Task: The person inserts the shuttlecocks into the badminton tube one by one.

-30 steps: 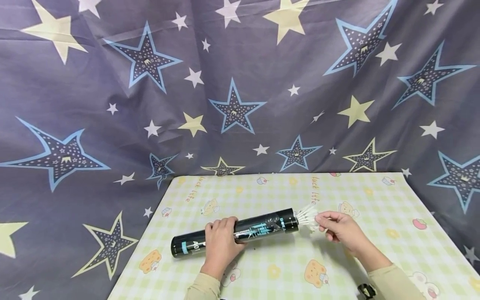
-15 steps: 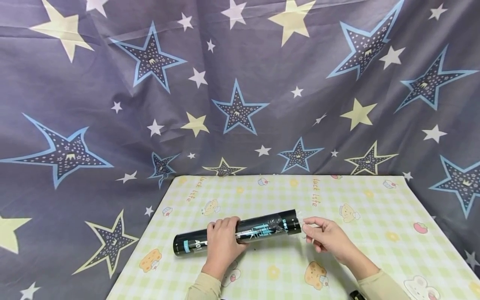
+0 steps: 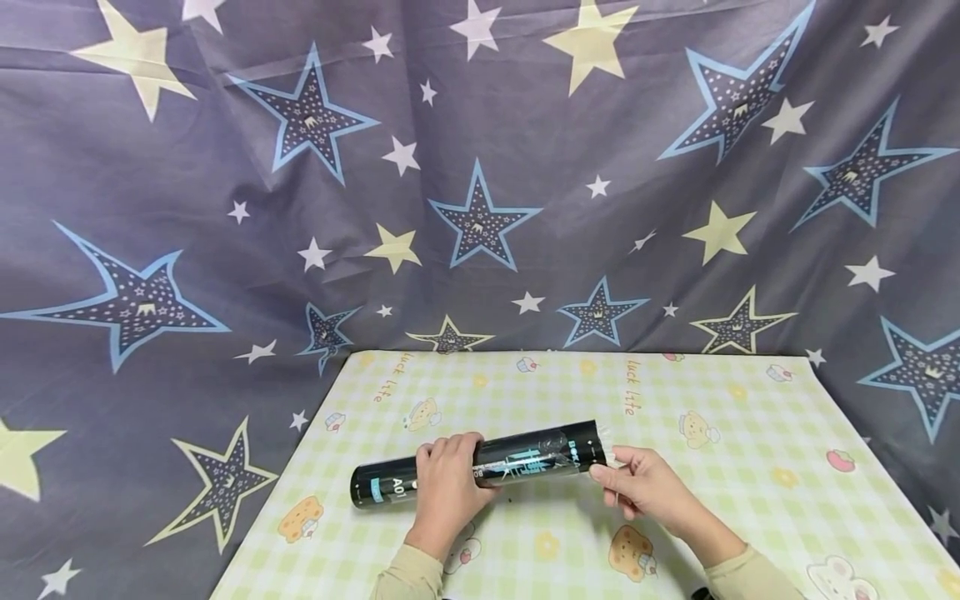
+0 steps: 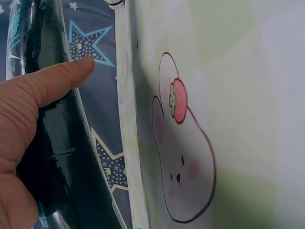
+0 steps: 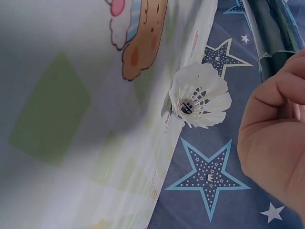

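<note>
My left hand grips a long black shuttlecock tube round its middle, printed with blue and white lettering. In the left wrist view, the thumb lies across the shiny tube. White feathers of a shuttlecock stick out slightly at the tube's right end. My right hand pinches at these feathers, thumb and forefinger by the rim. The right wrist view shows a white feather shuttlecock, skirt facing the camera, apart from the visible part of the hand; I cannot tell what supports it.
The tabletop carries a green checked cover with cartoon prints. Behind it hangs a dark curtain patterned with stars. The tube lies slantwise over the table, its right end higher in the head view.
My right hand has moved left toward the tube's end, and the fanned feathers have gone mostly inside it. The left hand keeps its grip; the head view has shifted slightly.
</note>
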